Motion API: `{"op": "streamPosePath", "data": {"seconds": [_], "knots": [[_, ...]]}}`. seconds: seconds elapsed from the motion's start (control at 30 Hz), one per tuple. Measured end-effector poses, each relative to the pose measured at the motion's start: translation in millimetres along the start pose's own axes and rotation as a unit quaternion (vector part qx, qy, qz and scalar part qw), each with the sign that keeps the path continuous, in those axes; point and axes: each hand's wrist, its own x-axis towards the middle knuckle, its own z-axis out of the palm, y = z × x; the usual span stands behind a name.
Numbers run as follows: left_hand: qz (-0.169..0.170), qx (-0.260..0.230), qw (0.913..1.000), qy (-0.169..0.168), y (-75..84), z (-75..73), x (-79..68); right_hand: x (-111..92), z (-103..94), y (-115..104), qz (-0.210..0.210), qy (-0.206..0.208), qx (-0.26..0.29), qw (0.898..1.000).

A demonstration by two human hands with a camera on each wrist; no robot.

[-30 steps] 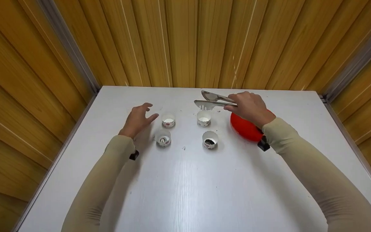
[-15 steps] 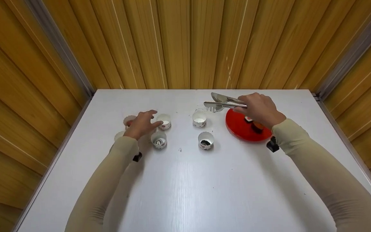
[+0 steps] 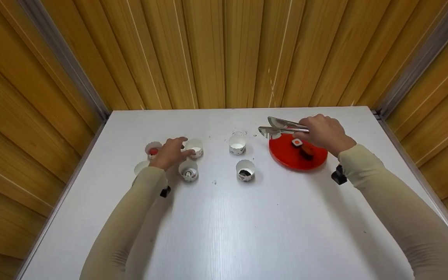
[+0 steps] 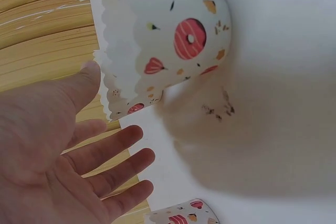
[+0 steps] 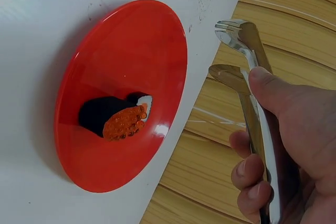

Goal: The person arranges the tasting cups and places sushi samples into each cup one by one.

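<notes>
My right hand (image 3: 322,132) grips metal tongs (image 5: 249,72), their tips parted with nothing between them. They hang over the back left part of a red plate (image 3: 286,155). On this plate lie an orange roe sushi (image 5: 118,119) wrapped in black and a smaller sushi roll (image 3: 296,142). My left hand (image 3: 170,153) hovers among patterned paper cups, fingers spread and holding nothing. Close to its thumb stands a white cup (image 3: 195,151); in the left wrist view, a cup with a donut print (image 4: 173,30) is near the thumb.
A cup with a dark piece (image 3: 245,170) and another cup (image 3: 237,144) stand mid-table. Left of them is a cup with a black-and-white piece (image 3: 188,171). A cup with a red piece (image 3: 153,150) and a partly hidden cup (image 3: 141,167) stand further left. Wooden panels (image 3: 228,54) rise behind.
My right hand and the tongs have moved right and slightly down, over the plate, uncovering the sushi. The head view has shifted right, and more cups show beside my left hand.
</notes>
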Motion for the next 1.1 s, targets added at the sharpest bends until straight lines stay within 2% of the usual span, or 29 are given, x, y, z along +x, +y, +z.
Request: {"op": "streamPosePath", "data": {"seconds": [0.5,0.73,1.1], "knots": [[0.002,0.0,1.0,-0.001,-2.6,1.5,4.1,-9.3,-3.1,22.9,0.044,-0.037,-0.008,0.998],[0.01,0.0,1.0,-0.002,-3.2,2.1,1.5,-15.5,-4.6,27.7,0.044,-0.043,-0.015,0.998],[-0.005,-0.006,1.0,-0.002,-2.2,1.1,0.8,-24.2,-9.3,35.8,0.063,-0.056,-0.012,0.996]]}}
